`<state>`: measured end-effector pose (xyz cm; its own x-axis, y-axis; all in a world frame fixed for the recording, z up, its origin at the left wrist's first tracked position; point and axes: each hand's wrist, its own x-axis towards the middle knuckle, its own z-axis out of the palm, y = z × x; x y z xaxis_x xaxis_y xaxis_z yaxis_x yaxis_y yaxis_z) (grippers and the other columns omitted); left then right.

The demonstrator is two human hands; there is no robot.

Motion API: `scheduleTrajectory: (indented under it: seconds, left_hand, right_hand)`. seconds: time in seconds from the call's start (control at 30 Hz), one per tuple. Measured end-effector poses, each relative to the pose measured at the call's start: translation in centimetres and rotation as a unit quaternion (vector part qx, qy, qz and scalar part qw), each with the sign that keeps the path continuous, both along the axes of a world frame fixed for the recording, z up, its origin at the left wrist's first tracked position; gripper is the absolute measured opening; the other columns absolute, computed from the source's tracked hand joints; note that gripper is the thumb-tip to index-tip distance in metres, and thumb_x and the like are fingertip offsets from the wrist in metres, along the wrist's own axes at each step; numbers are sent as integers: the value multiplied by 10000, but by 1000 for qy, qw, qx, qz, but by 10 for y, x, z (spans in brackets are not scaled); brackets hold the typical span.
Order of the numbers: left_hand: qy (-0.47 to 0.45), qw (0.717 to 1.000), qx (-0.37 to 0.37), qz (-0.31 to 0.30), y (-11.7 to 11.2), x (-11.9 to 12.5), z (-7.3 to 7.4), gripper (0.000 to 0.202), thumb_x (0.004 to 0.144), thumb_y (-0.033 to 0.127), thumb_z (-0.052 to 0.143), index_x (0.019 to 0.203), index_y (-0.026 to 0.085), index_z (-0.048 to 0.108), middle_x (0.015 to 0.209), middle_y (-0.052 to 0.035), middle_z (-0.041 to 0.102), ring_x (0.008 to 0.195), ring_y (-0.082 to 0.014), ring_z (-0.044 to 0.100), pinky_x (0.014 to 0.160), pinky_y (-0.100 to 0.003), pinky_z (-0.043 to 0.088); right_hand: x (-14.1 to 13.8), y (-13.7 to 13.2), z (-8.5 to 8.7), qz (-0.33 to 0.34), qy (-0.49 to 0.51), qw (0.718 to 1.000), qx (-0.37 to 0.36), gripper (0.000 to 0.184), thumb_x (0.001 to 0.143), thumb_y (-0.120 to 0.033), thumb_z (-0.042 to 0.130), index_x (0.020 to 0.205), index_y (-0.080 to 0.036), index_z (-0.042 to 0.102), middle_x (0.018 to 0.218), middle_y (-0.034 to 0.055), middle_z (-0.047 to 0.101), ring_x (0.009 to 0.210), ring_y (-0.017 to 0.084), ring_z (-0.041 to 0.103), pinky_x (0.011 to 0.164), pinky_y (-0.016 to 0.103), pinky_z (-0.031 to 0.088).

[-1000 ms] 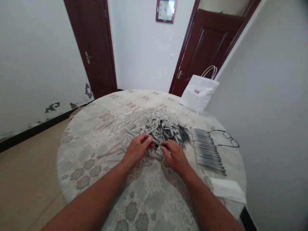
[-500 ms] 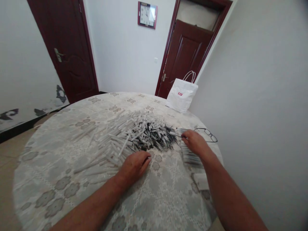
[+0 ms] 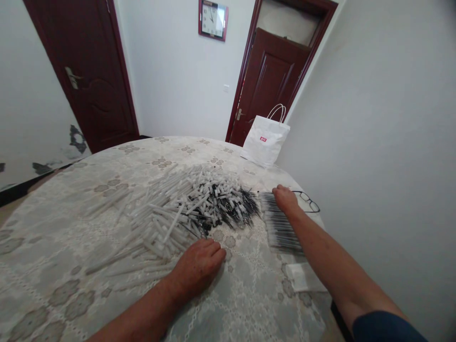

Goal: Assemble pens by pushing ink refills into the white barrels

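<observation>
My left hand (image 3: 201, 261) rests on the tablecloth with curled fingers, by the near edge of a loose heap. Whatever may be inside it is hidden. The heap mixes pale see-through tubes (image 3: 149, 232) that look like pen barrels, short white pieces (image 3: 213, 183) and thin black-tipped sticks (image 3: 245, 204) like pen refills. At the right, slim pen-like sticks (image 3: 280, 225) lie side by side in a neat row. My right hand (image 3: 285, 197) is closed at the far end of this row, touching or just above it; its fingertips hide what they pinch.
A round table with a flowered cloth (image 3: 249, 285) bears everything. Eyeglasses (image 3: 308, 202) lie just beyond my right hand. A white packet (image 3: 302, 278) lies below the row, partly behind my right forearm. A white paper bag (image 3: 267, 140) stands at the back right, near the wall.
My right hand has moved slightly up to the far end of the row, uncovering more of it. My left hand has drawn a little toward me, its fingers more curled. The view has shifted slightly.
</observation>
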<state>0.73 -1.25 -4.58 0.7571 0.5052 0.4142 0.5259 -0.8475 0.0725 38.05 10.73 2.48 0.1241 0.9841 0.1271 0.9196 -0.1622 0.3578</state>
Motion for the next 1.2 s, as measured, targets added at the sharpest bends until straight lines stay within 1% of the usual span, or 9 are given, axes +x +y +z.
scheduleTrajectory:
  seconds: [0.4,0.57,0.7,0.83,0.93,1.0,1.1,1.17,1.2]
  left_hand:
    - [20,1000,-15,6,0,0,3,86,898,152,579,827,194,554,828,-34,613,755,-201,531,669,-343,383]
    - [22,1000,-15,-3,1,1,2,83,861,154,620,826,192,555,821,-34,614,757,-203,540,665,-340,393]
    - [19,1000,-9,-4,1,1,1,89,859,165,630,822,194,555,812,-29,614,756,-202,548,662,-337,403]
    - [12,1000,2,-11,0,0,3,84,878,184,619,816,194,564,794,-29,617,739,-196,552,644,-335,401]
    - [7,1000,7,-14,-2,0,6,88,879,176,610,804,192,567,777,-29,619,723,-191,552,632,-331,395]
    - [3,1000,8,-14,-2,-1,8,88,877,166,603,800,190,568,774,-28,622,715,-187,551,628,-328,391]
    - [-1,1000,8,-7,-2,-2,10,85,880,159,589,803,190,572,774,-29,626,710,-185,556,622,-324,386]
    - [-5,1000,6,8,0,-5,12,86,891,164,574,809,191,577,775,-31,630,715,-186,564,621,-321,384]
    - [-9,1000,3,21,1,-7,13,93,899,167,564,811,192,581,774,-33,631,719,-187,568,623,-320,384]
  right_hand:
    - [10,19,-17,-9,-14,1000,-23,300,982,-91,401,1081,-104,684,1099,183,653,1021,226,694,825,278,484]
    - [9,18,-15,-9,-11,1000,-19,298,974,-80,406,1091,-107,679,1095,174,656,1027,212,691,825,257,480]
    - [1,7,-10,-9,-7,1000,-10,297,975,-85,405,1099,-119,672,1091,165,656,1015,220,688,826,276,481]
    - [-17,-8,-3,0,7,1000,2,300,977,-96,401,1087,-137,678,1074,154,663,988,222,685,819,282,471]
    - [-37,-22,5,17,25,999,11,309,996,-140,396,1095,-146,689,1071,153,678,980,227,679,813,287,460]
    - [-53,-33,11,35,38,999,14,313,1013,-199,404,1122,-164,695,1088,144,692,998,222,672,829,282,450]
    - [-83,-55,18,75,73,994,7,297,1009,-285,454,1140,-213,711,1093,101,724,1028,201,663,854,258,431]
    - [-106,-72,20,111,138,984,-11,278,982,-296,506,1126,-202,725,1048,105,742,1011,210,666,836,261,426]
    - [-117,-81,19,116,159,980,-25,264,965,-309,537,1115,-207,728,1024,99,748,988,214,670,813,262,427]
